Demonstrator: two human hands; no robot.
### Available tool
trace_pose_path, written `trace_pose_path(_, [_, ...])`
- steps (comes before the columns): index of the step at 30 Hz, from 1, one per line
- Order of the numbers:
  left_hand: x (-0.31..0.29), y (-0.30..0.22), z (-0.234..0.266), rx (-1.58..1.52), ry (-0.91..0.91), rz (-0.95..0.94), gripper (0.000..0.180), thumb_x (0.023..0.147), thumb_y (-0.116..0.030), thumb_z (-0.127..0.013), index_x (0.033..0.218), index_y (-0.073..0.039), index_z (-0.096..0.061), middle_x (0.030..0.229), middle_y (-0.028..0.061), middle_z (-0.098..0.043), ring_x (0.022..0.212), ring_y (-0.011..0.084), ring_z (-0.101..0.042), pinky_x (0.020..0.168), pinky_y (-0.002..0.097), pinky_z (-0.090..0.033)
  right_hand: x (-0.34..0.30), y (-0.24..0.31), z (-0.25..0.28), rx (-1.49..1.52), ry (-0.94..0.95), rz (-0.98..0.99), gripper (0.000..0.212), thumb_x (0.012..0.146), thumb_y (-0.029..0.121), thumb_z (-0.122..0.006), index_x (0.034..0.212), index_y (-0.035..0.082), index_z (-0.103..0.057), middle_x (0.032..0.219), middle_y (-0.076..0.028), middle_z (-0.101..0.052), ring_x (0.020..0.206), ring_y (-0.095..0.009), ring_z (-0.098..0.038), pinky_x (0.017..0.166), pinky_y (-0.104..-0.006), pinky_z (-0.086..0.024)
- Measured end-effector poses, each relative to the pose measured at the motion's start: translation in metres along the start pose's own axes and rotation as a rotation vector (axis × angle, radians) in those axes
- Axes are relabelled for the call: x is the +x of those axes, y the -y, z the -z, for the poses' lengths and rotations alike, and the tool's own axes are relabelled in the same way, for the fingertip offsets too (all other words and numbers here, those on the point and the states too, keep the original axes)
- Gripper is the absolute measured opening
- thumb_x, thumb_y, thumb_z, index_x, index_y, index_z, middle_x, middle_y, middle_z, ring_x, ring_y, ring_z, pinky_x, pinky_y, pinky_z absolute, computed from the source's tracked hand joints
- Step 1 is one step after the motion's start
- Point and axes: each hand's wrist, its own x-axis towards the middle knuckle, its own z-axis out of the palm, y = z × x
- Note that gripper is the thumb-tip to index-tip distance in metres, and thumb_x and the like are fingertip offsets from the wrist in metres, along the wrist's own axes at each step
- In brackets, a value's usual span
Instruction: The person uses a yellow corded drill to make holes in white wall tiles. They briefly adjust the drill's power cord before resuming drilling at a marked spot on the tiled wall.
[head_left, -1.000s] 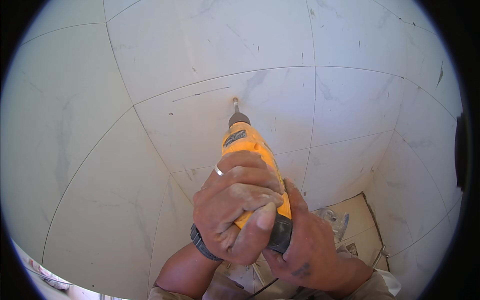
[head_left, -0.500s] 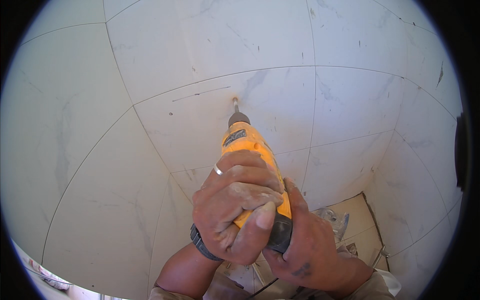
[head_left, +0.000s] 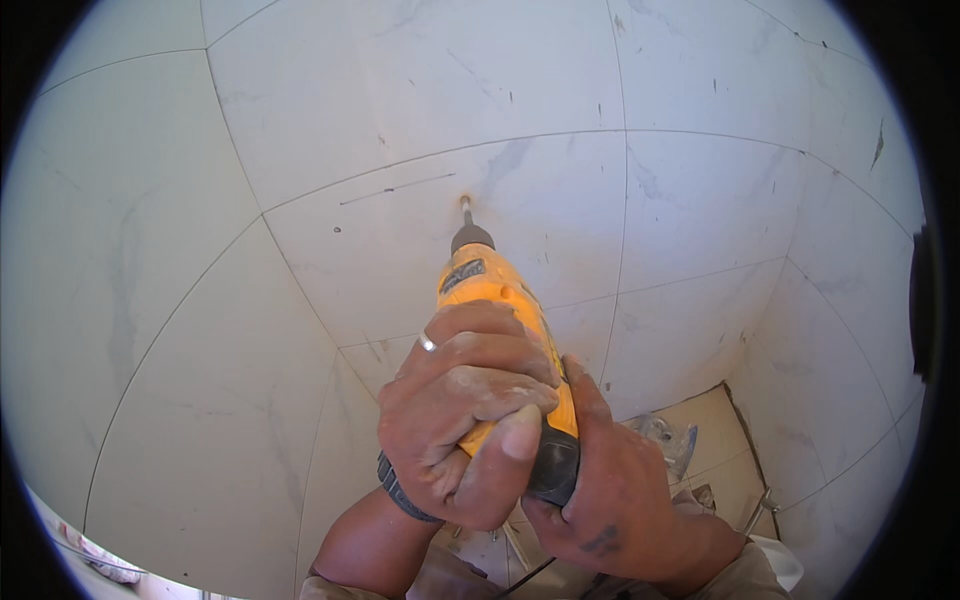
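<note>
A yellow and black power drill [head_left: 508, 290] points away from me at a white marbled tile wall [head_left: 390, 255]. Its thin drill bit [head_left: 467, 213] meets the tile at a spot ringed with brownish dust; how deep the tip sits is hidden. My left hand [head_left: 470, 410], with a ring and a dark wristwatch [head_left: 398, 487], wraps over the top of the drill body. Behind it, my right hand [head_left: 610, 480] grips the black rear end; the handle and trigger are covered by my hands. Left of the bit, the tile carries a dark pencil line [head_left: 395, 189] and a small dark hole [head_left: 337, 230].
Tiled walls close in on the left and right. Low at the right, a clear plastic bag [head_left: 672, 440] lies on the floor [head_left: 720, 440], near a metal tool [head_left: 762, 510] and a white container [head_left: 782, 562]. A dark cord [head_left: 530, 578] runs below my hands.
The drill and both hands appear slightly farther left, along with a small shift of the whole view. My grip is the same, and the bit stays at the same dusty spot.
</note>
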Motion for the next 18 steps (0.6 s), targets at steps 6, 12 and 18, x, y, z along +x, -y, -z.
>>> trace_pose_path(6, [0.0008,-0.0008,0.0011,0.019,0.005,-0.01,0.012,0.088,-0.011,-0.066,0.084,-0.001,-0.069,0.085,0.015,-0.072,0.087,0.0323,-0.067,0.078,0.0419,-0.056,0.0009,0.003,-0.0004,-0.018,-0.013,-0.013,0.101,0.077,0.016,-0.078,0.156,-0.014,-0.024,0.1,-0.026,-0.07,0.08,-0.043,-0.072,0.071,-0.0511,-0.057])
trace_pose_path(12, [0.0009,0.0006,0.0016,-0.001,-0.003,-0.012,0.011,0.089,-0.011,-0.066,0.083,-0.001,-0.069,0.086,0.015,-0.072,0.087,0.0324,-0.067,0.079,0.0421,-0.056,0.0017,0.0047,0.0022,-0.008,0.005,-0.014,0.1,0.077,0.015,-0.078,0.156,-0.015,-0.025,0.098,-0.025,-0.069,0.078,-0.043,-0.072,0.071,-0.0509,-0.057])
trace_pose_path(18, [-0.002,-0.005,0.001,0.022,0.007,0.062,0.025,0.099,-0.025,-0.062,0.085,-0.005,-0.066,0.087,0.0139,-0.072,0.093,0.0327,-0.065,0.092,0.0508,-0.052,0.0018,0.0039,0.0009,-0.017,0.002,0.001,0.1,0.076,0.015,-0.078,0.155,-0.015,-0.025,0.098,-0.026,-0.069,0.078,-0.043,-0.072,0.071,-0.0505,-0.057])
